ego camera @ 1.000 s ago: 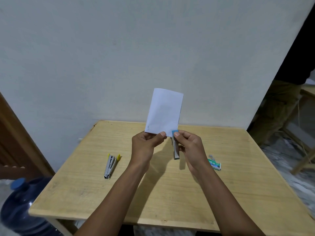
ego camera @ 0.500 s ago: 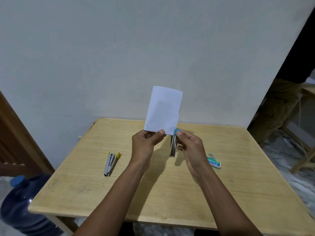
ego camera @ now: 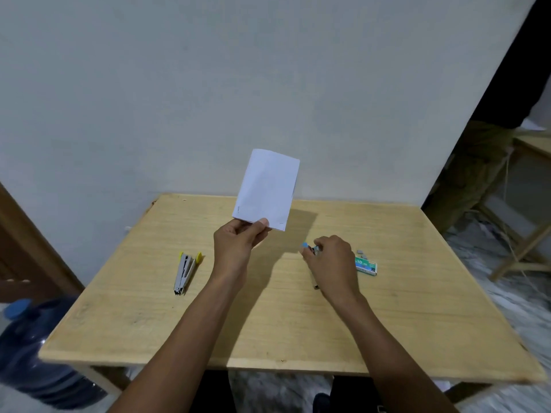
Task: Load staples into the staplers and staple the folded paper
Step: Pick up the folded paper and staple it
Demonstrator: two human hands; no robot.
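Note:
My left hand (ego camera: 240,241) pinches the bottom edge of a folded white paper (ego camera: 267,189) and holds it upright above the wooden table (ego camera: 298,323). A staple shows near each lower corner of the paper. My right hand (ego camera: 329,260) is low over the table, fingers curled round a small blue-tipped stapler (ego camera: 308,250), mostly hidden under the hand. A second stapler with yellow tips (ego camera: 186,271) lies on the table at the left. A green box of staples (ego camera: 366,266) lies just right of my right hand.
Small grey staple strips (ego camera: 360,251) lie beside the box. A blue water bottle (ego camera: 32,353) stands on the floor at the table's left front corner. A wall runs behind the table. Wooden furniture legs (ego camera: 521,251) stand at the right.
My right hand has pulled the blue stapler off the paper's lower right corner and brought it down to the table, to the right. My left hand still holds the paper up.

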